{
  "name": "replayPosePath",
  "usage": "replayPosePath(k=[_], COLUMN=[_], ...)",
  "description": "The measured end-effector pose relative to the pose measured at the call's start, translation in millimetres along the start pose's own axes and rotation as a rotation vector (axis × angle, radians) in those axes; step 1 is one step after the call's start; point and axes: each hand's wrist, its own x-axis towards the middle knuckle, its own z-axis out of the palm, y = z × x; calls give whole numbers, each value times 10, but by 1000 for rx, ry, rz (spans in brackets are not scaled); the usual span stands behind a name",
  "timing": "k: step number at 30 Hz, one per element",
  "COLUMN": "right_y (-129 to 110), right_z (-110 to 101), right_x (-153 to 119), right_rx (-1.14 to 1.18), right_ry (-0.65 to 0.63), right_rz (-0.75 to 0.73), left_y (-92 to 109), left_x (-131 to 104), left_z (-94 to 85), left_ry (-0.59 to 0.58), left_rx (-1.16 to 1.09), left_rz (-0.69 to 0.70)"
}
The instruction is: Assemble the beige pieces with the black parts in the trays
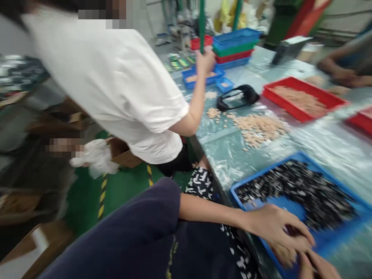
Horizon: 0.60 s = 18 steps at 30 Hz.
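My left hand [276, 226] reaches over the near side of a blue tray [312, 161], its fingers curled. My right hand [318, 265] meets its fingertips at the lower edge of the view and is partly cut off. Both hands look pinched together on something small that the fingers hide. Small black pieces [302, 193] fill much of the tray's far part. Just under my left hand lies a cluster of beige pieces [283, 254], blurred.
Loose beige pieces [261, 128] lie on the plastic-covered table [229, 155] beside a black strap-like item [238, 97]. A red tray [302, 97] holds more. A person in a white shirt [124, 81] stands at left; another person's arms [343, 73] rest at far right. Stacked trays [235, 44] stand behind.
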Motion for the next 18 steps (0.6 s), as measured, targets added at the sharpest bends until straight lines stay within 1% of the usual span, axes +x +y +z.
replayPosePath(k=[2, 3, 4, 6, 7, 8, 9, 10, 11, 12, 13, 14, 15, 16, 17, 18], right_y=[-133, -205, -271, -363, -382, -382, -362, -326, -274, -209, -137, -60, 13, 79, 130, 165], right_z=[-114, -157, -192, -259, -302, -359, -431, -517, -614, -716, -816, -910, -991, -1057, -1106, -1135], right_x=[-66, -84, -89, -73, -66, -70, -91, -132, -193, -271, -359, -451, -540, -619, -684, -731], right_rx=[-76, -63, -52, -23, -10, -6, -16, -40, -79, -131, -190, -251, -309, -366, -417, -455], right_ry=[29, 13, -9, -72, -99, -106, -88, -45, 17, 82, 135, 169, 183, 183, 179, 182], right_rz=[45, 49, 49, 97, 130, 171, 218, 270, 330, 394, 464, 538, 610, 667, 708, 730], left_y=[106, 140, 157, 145, 124, 100, 77, 57, 40, 27, 14, 0, -16, -34, -54, -75], left_x=[-12, -10, -1, 43, 74, 107, 139, 169, 194, 216, 236, 257, 284, 319, 366, 425], left_z=[6, -6, -29, -91, -125, -161, -197, -234, -270, -307, -343, -379, -413, -447, -481, -514], left_ry=[-58, -112, -157, -268, -280, -247, -198, -151, -136, -174, -248, -325, -375, -383, -346, -277], left_rx=[139, 161, 156, 85, 55, 51, 73, 121, 188, 264, 345, 428, 506, 578, 645, 709], left_rz=[67, 86, 98, 89, 73, 56, 35, 19, 14, 19, 31, 50, 68, 77, 75, 64])
